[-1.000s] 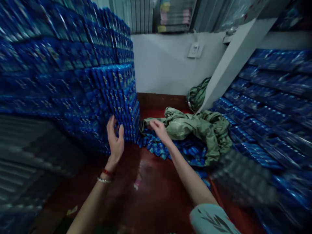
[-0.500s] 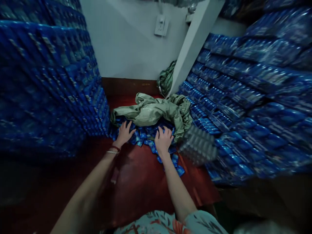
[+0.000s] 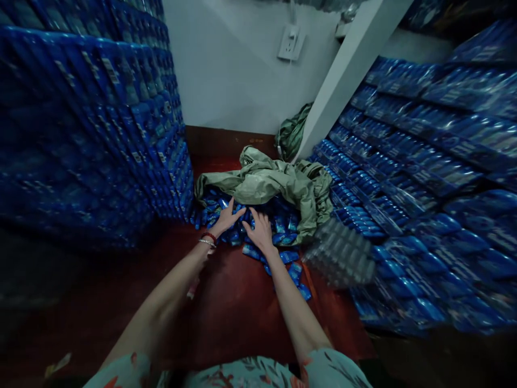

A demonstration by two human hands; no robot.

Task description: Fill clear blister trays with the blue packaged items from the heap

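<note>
A green sack (image 3: 266, 180) lies crumpled on the red surface, its mouth toward me. Small blue packets (image 3: 285, 222) fill the mouth and spill out in front. My left hand (image 3: 228, 218), with a red and a pale bracelet at the wrist, rests over the packets with fingers apart. Close to its right, my right hand (image 3: 259, 229) touches the packets, its fingers spread. Neither hand visibly grips a packet. A grey bumpy tray stack (image 3: 341, 253) sits right of the sack.
Tall stacks of blue packs (image 3: 137, 129) rise at the left, and more blue packs (image 3: 404, 178) are piled at the right. A slanted white post (image 3: 347, 81) stands before the wall with a socket (image 3: 289, 43). A second green bundle (image 3: 294, 132) lies by the post.
My hands have come closer together over the packets. More packets show in the mouth of the sack, whose near edge is lifted. The view has shifted slightly left.
</note>
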